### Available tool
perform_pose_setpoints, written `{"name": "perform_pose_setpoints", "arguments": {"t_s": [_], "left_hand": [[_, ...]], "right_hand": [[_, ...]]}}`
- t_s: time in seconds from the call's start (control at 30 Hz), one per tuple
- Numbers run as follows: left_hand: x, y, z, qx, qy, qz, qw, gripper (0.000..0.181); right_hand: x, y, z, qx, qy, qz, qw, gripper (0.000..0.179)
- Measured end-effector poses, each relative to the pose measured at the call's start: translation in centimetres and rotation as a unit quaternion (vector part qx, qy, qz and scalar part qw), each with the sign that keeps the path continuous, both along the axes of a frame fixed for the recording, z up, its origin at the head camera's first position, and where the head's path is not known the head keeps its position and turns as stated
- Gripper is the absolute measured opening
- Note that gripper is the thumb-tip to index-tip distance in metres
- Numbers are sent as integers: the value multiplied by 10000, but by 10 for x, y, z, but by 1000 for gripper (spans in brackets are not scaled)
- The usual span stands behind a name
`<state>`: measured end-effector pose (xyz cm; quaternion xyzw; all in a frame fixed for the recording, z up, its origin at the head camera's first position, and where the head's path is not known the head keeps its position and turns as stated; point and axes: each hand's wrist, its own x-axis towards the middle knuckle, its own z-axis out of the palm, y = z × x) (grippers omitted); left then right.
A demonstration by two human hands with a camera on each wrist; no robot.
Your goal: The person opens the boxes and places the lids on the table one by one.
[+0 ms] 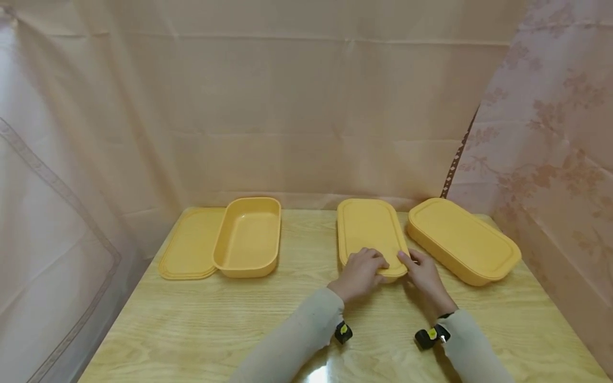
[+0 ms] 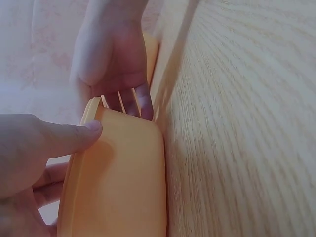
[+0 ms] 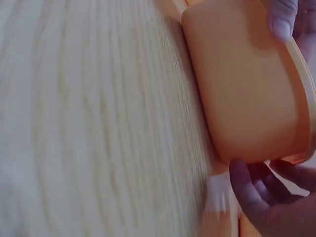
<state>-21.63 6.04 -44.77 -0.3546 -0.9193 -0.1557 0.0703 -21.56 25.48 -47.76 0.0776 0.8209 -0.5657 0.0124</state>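
A yellow lidded container [image 1: 371, 229] stands on the table, right of the middle, its lid [image 1: 369, 221] lying on top. My left hand [image 1: 362, 274] grips its near edge, with the thumb [image 2: 81, 136] on the front wall just below the rim and the fingers over the lid. At the near right corner is my right hand [image 1: 425, 276]. Its thumb [image 1: 404, 259] lies at the lid's edge and its fingers are bent against the side wall, as the left wrist view shows. Whether the lid is fully pressed down I cannot tell.
A second lidded yellow container [image 1: 464, 239] sits askew close on the right. To the left stands an uncovered yellow container [image 1: 249, 239], overlapping a loose flat lid [image 1: 191, 244]. Curtains [image 1: 306, 106] hang behind and beside the wooden table [image 1: 191, 330].
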Motion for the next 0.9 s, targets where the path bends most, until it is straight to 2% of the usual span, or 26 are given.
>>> {"name": "perform_pose_setpoints", "arguments": {"t_s": [0.27,0.37,0.53,0.67,0.77,0.9], "left_hand": [[-3,-3,6,-257,-232,-113,9993,29],[-4,-6,9,-303,-336,-150,9989,30],[-6,-7,11,-280,-495,-187,9982,31],[-5,-5,10,-344,-627,-179,9973,31],[-3,-4,8,-487,-570,-192,9970,30],[-1,0,6,-799,-77,-277,9964,28]], "right_hand": [[3,10,-1,-211,110,935,9953,65],[3,13,0,23,215,1139,9933,69],[3,19,1,702,324,1374,9875,77],[5,23,-4,823,290,1495,9849,83],[7,25,-7,758,269,1553,9846,86],[8,24,-7,470,198,1538,9868,88]]}}
